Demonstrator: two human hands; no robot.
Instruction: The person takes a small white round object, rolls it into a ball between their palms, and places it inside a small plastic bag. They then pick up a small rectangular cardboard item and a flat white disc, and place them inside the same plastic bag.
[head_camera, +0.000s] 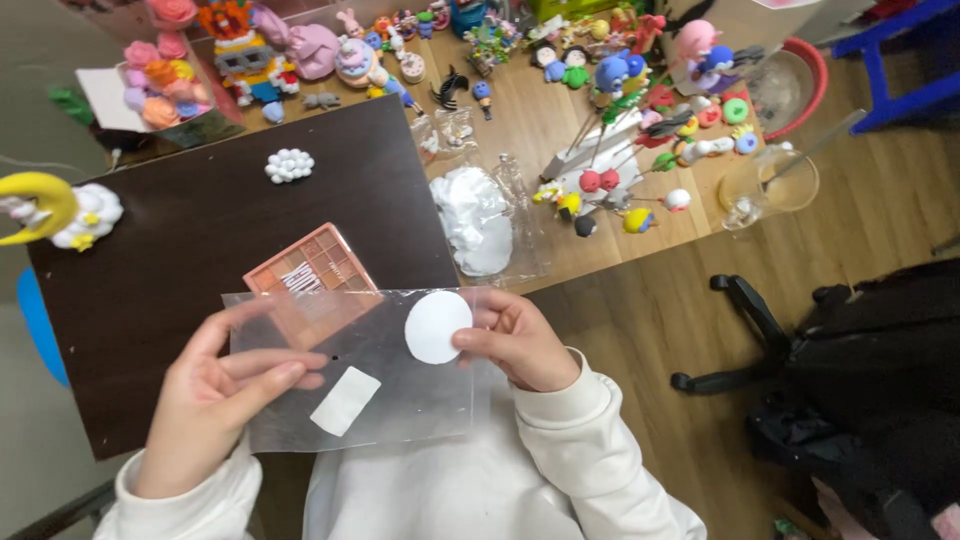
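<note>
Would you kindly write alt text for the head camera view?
Two hands hold a clear plastic sheet over a dark mat; the right hand pinches a flat white clay disc, the left hand grips the sheet's edge. Colourful clay figures crowd the wooden table behind.

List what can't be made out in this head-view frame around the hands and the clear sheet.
- Left hand: fingertips lie behind the clear plastic sheet, so their contact is unclear.
- White disc: on or behind the sheet, cannot tell; right hand fingers cover its edge.
- Pink compartment tray: lower part veiled by the sheet.
- Yellow crescent figure: cut off by the left edge.
- Small clay figures: too small for detail.
</note>
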